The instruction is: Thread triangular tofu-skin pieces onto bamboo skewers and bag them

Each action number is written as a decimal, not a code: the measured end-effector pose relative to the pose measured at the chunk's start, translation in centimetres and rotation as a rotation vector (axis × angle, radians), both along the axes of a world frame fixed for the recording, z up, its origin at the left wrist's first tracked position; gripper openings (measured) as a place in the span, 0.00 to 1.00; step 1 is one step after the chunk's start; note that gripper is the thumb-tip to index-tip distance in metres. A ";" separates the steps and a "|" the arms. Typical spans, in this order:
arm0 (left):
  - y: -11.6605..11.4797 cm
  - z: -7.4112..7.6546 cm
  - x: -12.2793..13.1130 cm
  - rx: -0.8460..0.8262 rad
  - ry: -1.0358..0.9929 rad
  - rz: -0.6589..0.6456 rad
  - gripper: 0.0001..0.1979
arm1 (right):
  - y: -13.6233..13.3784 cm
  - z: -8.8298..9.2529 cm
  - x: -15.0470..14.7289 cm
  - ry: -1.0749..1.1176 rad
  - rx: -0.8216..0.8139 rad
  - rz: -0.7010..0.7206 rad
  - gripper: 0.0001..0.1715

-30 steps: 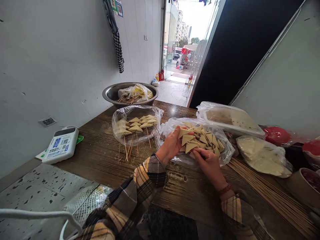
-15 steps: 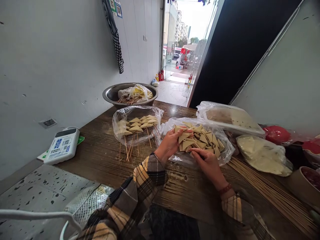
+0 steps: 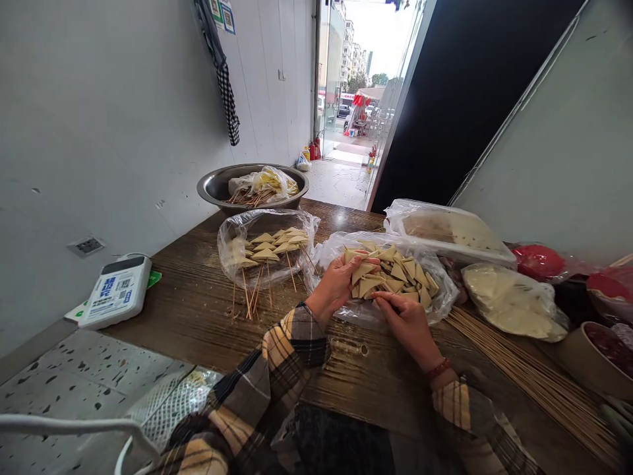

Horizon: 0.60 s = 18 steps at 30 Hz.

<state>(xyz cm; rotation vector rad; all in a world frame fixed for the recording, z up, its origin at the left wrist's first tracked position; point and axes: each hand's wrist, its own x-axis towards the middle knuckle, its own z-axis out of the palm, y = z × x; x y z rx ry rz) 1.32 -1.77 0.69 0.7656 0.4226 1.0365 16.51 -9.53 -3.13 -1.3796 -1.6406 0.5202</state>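
Note:
My left hand is closed around beige tofu triangles, thumb on top, over an open clear plastic bag. More loose triangles are heaped in that bag. My right hand is closed in a pinch just below the held pieces; a thin wooden skewer seems to be between its fingertips, mostly hidden by the fingers. To the left, skewered tofu triangles lie in rows on another clear bag, their sticks pointing toward me.
Long bare skewers lie at the right. Behind them are a bag of pale round sheets, a wrapped white tray and a brown tub. A steel basin stands at the back left, a white payment device at the left edge.
The whole view has shifted slightly to the left. Both hands keep nearly the same hold; my right hand's fingertips sit a little closer to my left hand.

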 end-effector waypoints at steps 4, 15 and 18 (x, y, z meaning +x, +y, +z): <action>0.0 -0.2 0.0 -0.002 0.004 -0.001 0.18 | 0.0 0.1 0.0 0.005 -0.015 -0.011 0.15; 0.4 -0.8 -0.4 -0.051 -0.035 0.022 0.16 | -0.6 0.8 1.0 -0.045 -0.076 -0.065 0.18; 0.4 -1.3 -0.3 -0.083 -0.021 0.001 0.17 | -0.4 1.2 1.4 0.005 -0.073 -0.205 0.21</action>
